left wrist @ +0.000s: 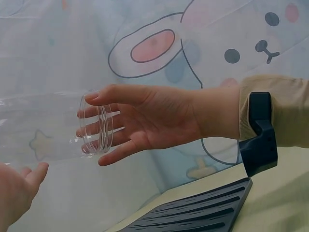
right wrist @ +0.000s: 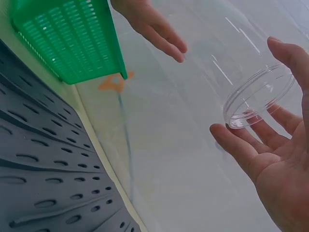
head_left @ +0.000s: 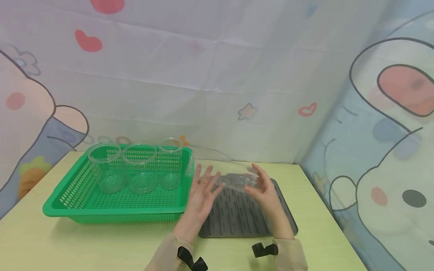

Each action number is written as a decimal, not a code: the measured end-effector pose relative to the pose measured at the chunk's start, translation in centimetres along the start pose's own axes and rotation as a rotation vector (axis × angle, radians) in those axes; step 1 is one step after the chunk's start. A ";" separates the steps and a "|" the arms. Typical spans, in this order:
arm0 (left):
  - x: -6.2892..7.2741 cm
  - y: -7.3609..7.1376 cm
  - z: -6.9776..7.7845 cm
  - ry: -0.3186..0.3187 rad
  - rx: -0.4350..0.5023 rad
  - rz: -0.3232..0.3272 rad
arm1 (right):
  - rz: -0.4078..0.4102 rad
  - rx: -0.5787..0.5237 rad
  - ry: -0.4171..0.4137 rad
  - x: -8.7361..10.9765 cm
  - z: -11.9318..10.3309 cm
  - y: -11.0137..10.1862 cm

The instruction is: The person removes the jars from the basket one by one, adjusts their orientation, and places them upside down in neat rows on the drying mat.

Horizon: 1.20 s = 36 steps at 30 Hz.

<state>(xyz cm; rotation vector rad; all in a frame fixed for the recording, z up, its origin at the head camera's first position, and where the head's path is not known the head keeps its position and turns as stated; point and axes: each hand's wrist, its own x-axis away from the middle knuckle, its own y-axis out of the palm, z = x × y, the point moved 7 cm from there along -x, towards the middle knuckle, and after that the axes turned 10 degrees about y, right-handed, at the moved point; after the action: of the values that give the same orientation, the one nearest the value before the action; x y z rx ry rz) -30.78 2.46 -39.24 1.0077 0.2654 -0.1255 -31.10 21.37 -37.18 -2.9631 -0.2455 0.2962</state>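
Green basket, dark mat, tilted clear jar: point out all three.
Green basket (head_left: 115,212): head view, on its front rim.
Dark mat (head_left: 237,216): head view, on its ridged top surface.
Tilted clear jar (head_left: 234,172): head view, on its side wall.

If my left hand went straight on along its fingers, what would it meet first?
Probably the clear jar in your right hand; your left hand overlaps it in the head view, though any gap is hard to judge.
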 end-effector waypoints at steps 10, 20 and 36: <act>-1.3 1.3 -1.3 0.010 -0.078 -0.014 | 0.078 0.038 0.074 0.0 0.8 -2.2; -2.9 1.8 -3.5 0.016 -0.230 0.052 | 0.159 0.030 0.090 0.4 1.5 -4.5; -5.5 3.6 -8.0 0.071 -0.515 0.023 | 0.366 -0.027 -0.006 1.8 0.5 -7.6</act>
<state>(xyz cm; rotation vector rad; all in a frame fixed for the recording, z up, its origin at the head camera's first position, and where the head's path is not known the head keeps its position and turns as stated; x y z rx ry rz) -36.56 11.02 -38.86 0.5037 0.3300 0.0018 -30.58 29.21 -36.75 -3.0189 0.2995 0.3453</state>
